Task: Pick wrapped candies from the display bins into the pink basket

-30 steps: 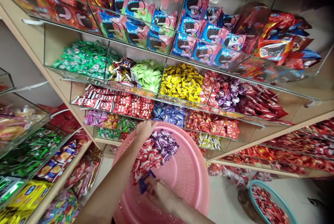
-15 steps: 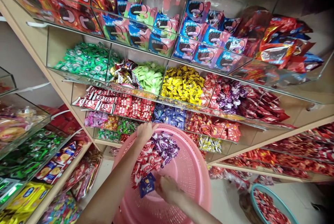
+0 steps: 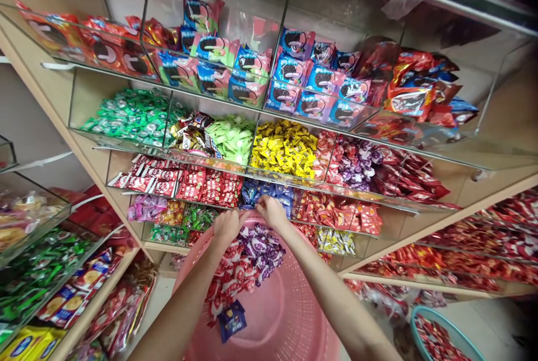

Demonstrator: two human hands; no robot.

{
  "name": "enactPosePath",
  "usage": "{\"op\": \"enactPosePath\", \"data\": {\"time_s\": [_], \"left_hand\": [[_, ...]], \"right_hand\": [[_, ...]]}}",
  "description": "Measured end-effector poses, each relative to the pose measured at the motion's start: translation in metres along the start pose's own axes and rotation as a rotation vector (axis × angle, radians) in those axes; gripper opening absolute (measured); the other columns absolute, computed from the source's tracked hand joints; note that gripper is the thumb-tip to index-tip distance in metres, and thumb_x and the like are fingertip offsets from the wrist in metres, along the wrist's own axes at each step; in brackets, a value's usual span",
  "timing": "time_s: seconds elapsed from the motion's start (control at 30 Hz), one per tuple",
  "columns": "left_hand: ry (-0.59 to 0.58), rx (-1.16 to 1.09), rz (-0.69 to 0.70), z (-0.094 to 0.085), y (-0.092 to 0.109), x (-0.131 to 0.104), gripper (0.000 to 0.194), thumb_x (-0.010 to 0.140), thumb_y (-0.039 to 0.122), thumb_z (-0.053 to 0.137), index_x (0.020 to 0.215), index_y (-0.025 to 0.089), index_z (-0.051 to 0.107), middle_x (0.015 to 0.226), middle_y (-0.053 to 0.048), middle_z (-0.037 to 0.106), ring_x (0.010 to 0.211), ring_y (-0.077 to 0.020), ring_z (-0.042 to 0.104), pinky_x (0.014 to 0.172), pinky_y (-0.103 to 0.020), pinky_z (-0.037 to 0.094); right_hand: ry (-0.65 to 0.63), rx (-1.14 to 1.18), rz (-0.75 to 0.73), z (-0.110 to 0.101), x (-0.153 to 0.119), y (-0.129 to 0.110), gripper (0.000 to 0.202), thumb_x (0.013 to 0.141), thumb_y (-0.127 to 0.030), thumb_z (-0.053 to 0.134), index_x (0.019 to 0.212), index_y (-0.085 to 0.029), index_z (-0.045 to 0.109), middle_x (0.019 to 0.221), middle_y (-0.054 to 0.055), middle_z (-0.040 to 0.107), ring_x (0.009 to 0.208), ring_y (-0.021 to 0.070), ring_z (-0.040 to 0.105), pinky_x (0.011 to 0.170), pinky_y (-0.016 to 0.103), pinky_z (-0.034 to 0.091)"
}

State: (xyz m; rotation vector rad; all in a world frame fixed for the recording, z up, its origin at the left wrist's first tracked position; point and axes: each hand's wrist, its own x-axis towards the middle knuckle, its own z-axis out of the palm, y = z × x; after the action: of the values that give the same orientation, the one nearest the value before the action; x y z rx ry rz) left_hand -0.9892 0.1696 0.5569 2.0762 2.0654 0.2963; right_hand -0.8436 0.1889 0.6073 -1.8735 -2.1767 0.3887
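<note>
A pink plastic basket (image 3: 309, 294) with a perforated wall stands in front of me. My left hand (image 3: 228, 224) is closed round its far rim. My right hand (image 3: 272, 213) reaches over that rim, its fingers curled at the front of a compartment of blue packets (image 3: 283, 191). Whatever lies in those fingers is hidden. Inside the basket, red-and-white wrapped candies (image 3: 233, 271) and purple-and-white wrapped candies (image 3: 269, 254) lie heaped toward the far left. A dark blue packet (image 3: 231, 321) rests apart from the heap, nearer to me.
Tilted shelves with glass-fronted compartments hold yellow candies (image 3: 286, 151), green candies (image 3: 132, 117), red packets (image 3: 221, 186) and blue-and-pink cookie packs (image 3: 290, 69). Another stocked shelf (image 3: 46, 271) runs along the left. A teal basin (image 3: 451, 322) of red candies sits on the floor at right.
My right hand has moved from inside the basket, beside the dark blue packet, up and forward to the blue packets. My left hand stays on the rim. The view has shifted slightly.
</note>
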Motion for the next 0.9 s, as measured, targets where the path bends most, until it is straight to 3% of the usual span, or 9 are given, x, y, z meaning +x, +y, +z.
{"op": "enactPosePath", "data": {"time_s": [0.1, 0.23, 0.43, 0.53, 0.67, 0.9], "left_hand": [[0.016, 0.026, 0.015, 0.002, -0.002, 0.001, 0.064, 0.082, 0.06, 0.018, 0.098, 0.015, 0.06, 0.089, -0.016, 0.065, 0.087, -0.0294, 0.061, 0.072, -0.037, 0.045], [0.032, 0.037, 0.018, 0.003, -0.003, 0.002, 0.051, 0.085, 0.05, 0.024, 0.096, 0.016, 0.06, 0.089, -0.015, 0.066, 0.085, -0.0285, 0.062, 0.07, -0.036, 0.045], [0.04, 0.021, 0.013, 0.001, -0.002, 0.0, 0.06, 0.084, 0.055, 0.017, 0.097, 0.015, 0.059, 0.088, -0.016, 0.065, 0.085, -0.0278, 0.062, 0.071, -0.036, 0.045], [0.028, 0.003, 0.012, 0.0, -0.001, 0.0, 0.064, 0.083, 0.057, 0.014, 0.097, 0.015, 0.059, 0.089, -0.016, 0.065, 0.086, -0.0285, 0.062, 0.071, -0.037, 0.045], [-0.001, -0.008, 0.001, -0.002, 0.0, 0.0, 0.06, 0.084, 0.056, 0.017, 0.098, 0.015, 0.059, 0.091, -0.015, 0.065, 0.087, -0.0281, 0.061, 0.072, -0.037, 0.044], [-0.038, 0.001, 0.003, 0.0, -0.001, 0.001, 0.032, 0.082, 0.036, 0.036, 0.099, 0.018, 0.057, 0.093, -0.012, 0.065, 0.088, -0.027, 0.061, 0.071, -0.036, 0.045]], "right_hand": [[0.048, 0.02, 0.017, 0.015, 0.027, -0.016, 0.023, 0.082, -0.03, 0.05, 0.102, -0.02, 0.054, 0.097, 0.008, 0.063, 0.09, 0.0192, 0.058, 0.07, 0.026, 0.038], [0.085, 0.084, 0.04, 0.036, 0.041, -0.03, 0.027, 0.076, -0.025, 0.056, 0.102, -0.018, 0.052, 0.104, 0.011, 0.06, 0.093, 0.0218, 0.058, 0.074, 0.029, 0.039], [0.168, 0.35, 0.085, 0.038, 0.039, -0.016, 0.013, 0.078, -0.02, 0.051, 0.089, -0.016, 0.056, 0.093, 0.011, 0.062, 0.092, 0.0231, 0.058, 0.077, 0.032, 0.039], [0.187, 0.586, 0.092, 0.033, 0.03, -0.006, 0.016, 0.08, -0.029, 0.049, 0.09, -0.017, 0.054, 0.085, 0.007, 0.062, 0.078, 0.0183, 0.06, 0.069, 0.029, 0.042], [0.094, 0.959, 0.11, 0.034, 0.003, -0.001, 0.03, 0.077, -0.045, 0.05, 0.09, -0.017, 0.051, 0.061, -0.001, 0.057, 0.05, 0.0116, 0.054, 0.05, 0.023, 0.043], [-0.061, 1.385, 0.124, 0.041, -0.044, -0.004, 0.034, 0.067, -0.047, 0.066, 0.08, -0.02, 0.049, 0.066, -0.003, 0.057, 0.055, 0.0095, 0.06, 0.048, 0.018, 0.045]]}}
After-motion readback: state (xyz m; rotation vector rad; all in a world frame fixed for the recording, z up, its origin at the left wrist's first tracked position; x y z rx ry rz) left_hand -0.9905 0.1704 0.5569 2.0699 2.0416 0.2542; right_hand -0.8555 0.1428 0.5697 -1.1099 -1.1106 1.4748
